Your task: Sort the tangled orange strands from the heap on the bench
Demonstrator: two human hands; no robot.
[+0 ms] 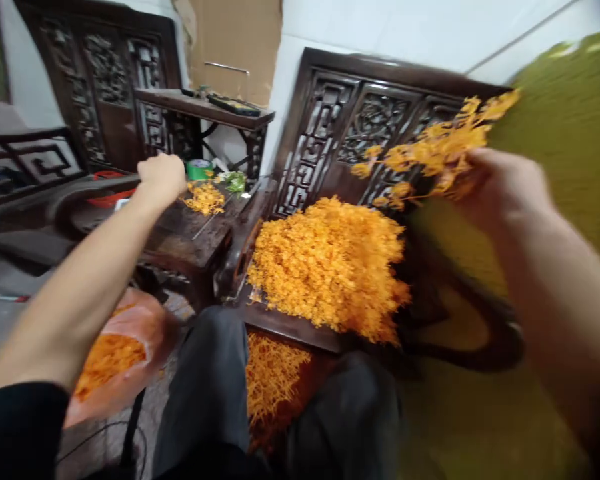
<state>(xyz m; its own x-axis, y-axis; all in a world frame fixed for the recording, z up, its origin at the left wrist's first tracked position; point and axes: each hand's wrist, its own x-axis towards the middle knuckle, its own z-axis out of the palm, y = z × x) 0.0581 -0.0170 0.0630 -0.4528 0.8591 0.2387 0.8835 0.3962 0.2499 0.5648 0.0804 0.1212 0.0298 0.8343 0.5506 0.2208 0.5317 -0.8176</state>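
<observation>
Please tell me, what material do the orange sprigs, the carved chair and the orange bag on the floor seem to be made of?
Orange sprigs: probably plastic artificial flowers; uniform bright colour, stiff stems.
Carved chair: dark wood with slight sheen; openwork carving.
Orange bag: thin translucent plastic; contents show through.
The right hand holds one sprig.

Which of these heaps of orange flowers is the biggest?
The heap on the carved chair seat, straight ahead. The small pile on the side table by the left hand is far smaller.
</observation>
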